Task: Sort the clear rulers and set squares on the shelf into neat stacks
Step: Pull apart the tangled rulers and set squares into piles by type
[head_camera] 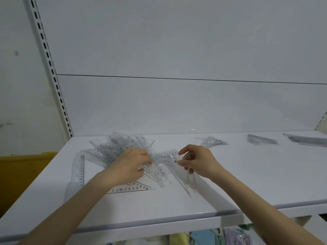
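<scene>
1. Rulers and set squares (115,151) lie mostly in one tangled pile on the left-centre of the shelf (247,183), crossing each other at all angles. A lone ruler (78,172) sits just left of the pile, and a big numbered triangle (131,189) lies at its near edge.
2. Sorting looks under way. Far right on the shelf is a ruler stack (307,139). Beside that is a triangle stack (261,139), and nearer the middle a small triangle (212,141) lies alone.
3. The left hand (131,165) rests on the pile with its fingers bent down onto the rulers. I cannot tell whether it grips one piece or only steadies the heap.
4. The right hand (200,161) pinches a narrow set square (184,179) between thumb and fingertips near its wide end. The piece is tilted, with its sharp tip pointing at the near shelf edge, just right of the pile.
5. The step in hand seems to be pulling one set square free of the heap.
6. The next move probably calls for carrying it right to whichever stack matches its shape. It should go down flat with its edges lined up, while the left hand keeps the pile from sliding. Clear plastic on a white shelf makes the edges hard to see, so lining it up will take care.
</scene>
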A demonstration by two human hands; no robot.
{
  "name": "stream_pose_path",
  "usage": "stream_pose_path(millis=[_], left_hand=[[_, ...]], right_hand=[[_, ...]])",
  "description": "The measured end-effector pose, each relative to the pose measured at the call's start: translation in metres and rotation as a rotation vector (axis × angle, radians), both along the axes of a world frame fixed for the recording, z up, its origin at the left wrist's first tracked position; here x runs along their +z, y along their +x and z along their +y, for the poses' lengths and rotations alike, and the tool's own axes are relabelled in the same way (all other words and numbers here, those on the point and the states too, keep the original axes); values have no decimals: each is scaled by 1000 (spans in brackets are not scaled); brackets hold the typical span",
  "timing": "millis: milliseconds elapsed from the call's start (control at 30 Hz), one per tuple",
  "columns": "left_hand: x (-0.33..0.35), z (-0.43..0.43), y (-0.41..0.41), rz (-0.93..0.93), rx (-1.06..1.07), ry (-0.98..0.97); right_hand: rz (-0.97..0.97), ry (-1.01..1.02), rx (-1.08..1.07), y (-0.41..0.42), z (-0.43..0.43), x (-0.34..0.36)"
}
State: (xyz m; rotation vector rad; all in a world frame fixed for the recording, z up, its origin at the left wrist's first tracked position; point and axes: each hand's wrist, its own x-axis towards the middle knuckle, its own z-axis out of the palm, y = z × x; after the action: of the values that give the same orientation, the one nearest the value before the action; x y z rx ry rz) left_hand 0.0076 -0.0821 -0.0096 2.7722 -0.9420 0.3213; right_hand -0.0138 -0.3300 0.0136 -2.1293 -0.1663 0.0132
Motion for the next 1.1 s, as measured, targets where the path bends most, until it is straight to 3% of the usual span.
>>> stream_pose_path(millis=[300, 567, 733, 800, 900, 1100], left_hand=[[4, 15, -7, -126, -100, -202], [28, 33, -33, -93, -46, -672], [44, 50, -47, -109, 0, -837], [50, 57, -52, -59, -26, -898], [53, 65, -61, 173, -146, -1076], [36, 48, -58, 312, -216, -1124]], right_hand=[[2, 92, 87, -3, 17, 3], [0, 129, 167, 0, 40, 15], [-5, 140, 222, 1, 52, 20], [-7, 144, 241, 1, 56, 21], [-23, 155, 265, 1, 60, 22], [-19, 179, 237, -4, 52, 19]])
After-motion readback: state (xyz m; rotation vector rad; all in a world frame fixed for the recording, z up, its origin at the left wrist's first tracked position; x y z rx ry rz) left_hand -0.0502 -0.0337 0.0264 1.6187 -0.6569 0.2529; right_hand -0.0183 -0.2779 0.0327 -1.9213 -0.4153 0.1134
